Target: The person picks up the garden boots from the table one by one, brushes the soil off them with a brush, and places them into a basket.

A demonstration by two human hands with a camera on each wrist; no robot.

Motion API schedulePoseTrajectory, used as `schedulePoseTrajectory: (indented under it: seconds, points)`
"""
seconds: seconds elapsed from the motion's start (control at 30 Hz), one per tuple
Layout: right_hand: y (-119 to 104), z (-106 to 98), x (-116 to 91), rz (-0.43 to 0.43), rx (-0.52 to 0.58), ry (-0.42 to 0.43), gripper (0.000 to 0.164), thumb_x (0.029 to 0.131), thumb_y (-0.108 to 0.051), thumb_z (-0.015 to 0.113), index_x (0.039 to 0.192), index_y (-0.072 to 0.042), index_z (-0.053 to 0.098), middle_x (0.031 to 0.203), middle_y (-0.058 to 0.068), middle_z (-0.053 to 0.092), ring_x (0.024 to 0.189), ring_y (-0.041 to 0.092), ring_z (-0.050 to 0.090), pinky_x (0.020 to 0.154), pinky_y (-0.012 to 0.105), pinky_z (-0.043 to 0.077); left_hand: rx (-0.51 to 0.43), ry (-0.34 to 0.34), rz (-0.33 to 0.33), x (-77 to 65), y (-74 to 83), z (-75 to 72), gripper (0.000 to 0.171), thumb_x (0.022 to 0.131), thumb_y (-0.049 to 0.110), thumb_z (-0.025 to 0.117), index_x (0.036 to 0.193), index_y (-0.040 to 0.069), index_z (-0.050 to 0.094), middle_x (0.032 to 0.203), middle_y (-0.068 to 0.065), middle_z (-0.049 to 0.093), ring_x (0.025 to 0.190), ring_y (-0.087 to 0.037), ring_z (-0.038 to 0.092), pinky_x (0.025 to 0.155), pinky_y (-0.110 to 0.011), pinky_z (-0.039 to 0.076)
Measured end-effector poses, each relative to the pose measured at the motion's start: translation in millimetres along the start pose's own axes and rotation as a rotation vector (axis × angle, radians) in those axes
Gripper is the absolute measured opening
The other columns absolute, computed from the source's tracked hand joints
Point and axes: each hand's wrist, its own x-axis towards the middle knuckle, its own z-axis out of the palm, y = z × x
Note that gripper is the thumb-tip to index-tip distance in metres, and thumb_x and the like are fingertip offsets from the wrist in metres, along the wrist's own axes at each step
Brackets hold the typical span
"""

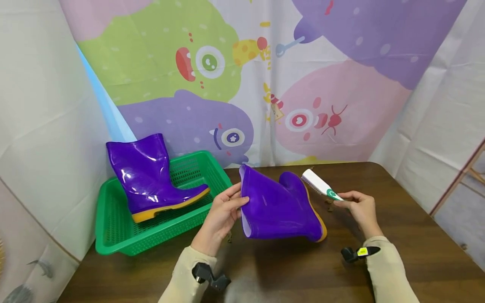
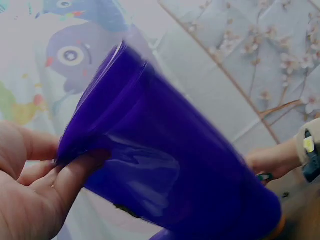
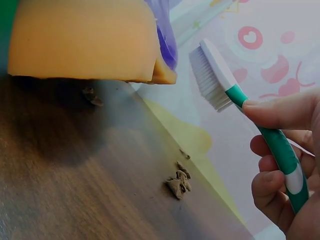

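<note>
My left hand [image 1: 219, 212] grips a glossy purple rain boot [image 1: 276, 206] by the rim of its shaft, thumb on one side and fingers on the other. The boot is tipped sideways over the table, with its yellow sole [image 3: 85, 40] turned to the right. A dark brown clump [image 2: 127, 211] shows along the shaft's lower edge in the left wrist view. My right hand [image 1: 363, 210] holds a scrub brush [image 3: 280, 145] by its green and white handle. The brush's white bristles face the boot, a small gap from the sole.
Brown dirt crumbs [image 3: 179, 184] lie on the dark wooden table [image 1: 409, 235] below the brush. A green plastic basket [image 1: 101, 223] stands at the left, with a second purple boot [image 1: 145, 181] upright in it. Behind the table hangs a cartoon-print curtain [image 1: 261, 139].
</note>
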Motion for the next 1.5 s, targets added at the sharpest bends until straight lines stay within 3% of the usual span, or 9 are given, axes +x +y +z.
schedulePoseTrajectory:
  seconds: [0.33, 0.57, 0.87, 1.03, 1.27, 1.5]
  points:
    - [-3.7, -6.9, 0.5, 0.016, 0.003, 0.013, 0.020, 0.075, 0.000, 0.083, 0.094, 0.004, 0.076, 0.070, -0.017, 0.067, 0.060, 0.004, 0.059, 0.051, 0.025, 0.049, -0.047, 0.044, 0.016, 13.3, 7.1, 30.9, 0.057, 0.089, -0.020, 0.050, 0.144, -0.010, 0.042, 0.119, -0.012, 0.069, 0.086, -0.012, 0.072, 0.071, -0.023, 0.058]
    - [-6.4, -12.8, 0.0, 0.028, 0.026, 0.034, 0.021, 0.076, -0.001, 0.084, 0.095, 0.001, 0.077, 0.069, -0.017, 0.068, 0.060, 0.004, 0.060, 0.050, 0.025, 0.049, -0.091, 0.007, 0.033, 30.5, 9.8, 46.3, 0.058, 0.087, -0.024, 0.047, 0.143, -0.013, 0.041, 0.114, -0.011, 0.070, 0.090, -0.012, 0.071, 0.078, -0.024, 0.057]
    - [-6.9, -12.9, 1.0, 0.030, 0.049, 0.034, 0.019, 0.076, 0.000, 0.084, 0.094, -0.001, 0.078, 0.069, -0.012, 0.068, 0.059, 0.008, 0.059, 0.049, 0.025, 0.048, -0.007, -0.016, -0.001, 42.0, 27.9, 54.4, 0.057, 0.088, -0.021, 0.050, 0.143, -0.012, 0.042, 0.099, -0.002, 0.073, 0.079, -0.008, 0.071, 0.069, -0.021, 0.057]
    - [-5.9, -13.0, 1.4, 0.029, 0.040, 0.039, 0.019, 0.075, 0.000, 0.083, 0.094, 0.000, 0.078, 0.068, -0.014, 0.067, 0.059, 0.009, 0.058, 0.048, 0.025, 0.048, 0.109, -0.035, 0.002, 47.0, 44.9, 54.9, 0.054, 0.088, -0.019, 0.052, 0.141, -0.012, 0.045, 0.097, -0.002, 0.073, 0.077, -0.008, 0.071, 0.067, -0.022, 0.058]
    - [-6.6, -13.1, 1.8, 0.028, 0.058, 0.040, 0.019, 0.076, 0.002, 0.082, 0.095, 0.002, 0.077, 0.067, -0.016, 0.067, 0.057, 0.006, 0.055, 0.048, 0.023, 0.046, 0.341, -0.053, -0.013, 56.2, 67.1, 58.4, 0.050, 0.088, -0.017, 0.058, 0.137, -0.010, 0.052, 0.125, -0.028, 0.060, 0.087, -0.014, 0.071, 0.075, -0.026, 0.058]
    - [-6.3, -16.7, 2.8, 0.044, 0.078, 0.056, 0.018, 0.075, 0.002, 0.083, 0.092, -0.003, 0.079, 0.068, -0.015, 0.067, 0.057, 0.008, 0.057, 0.048, 0.024, 0.047, 0.637, -0.096, -0.042, 60.7, 79.9, 60.5, 0.046, 0.089, -0.008, 0.065, 0.134, -0.003, 0.059, 0.121, -0.024, 0.065, 0.093, -0.019, 0.071, 0.075, -0.025, 0.057]
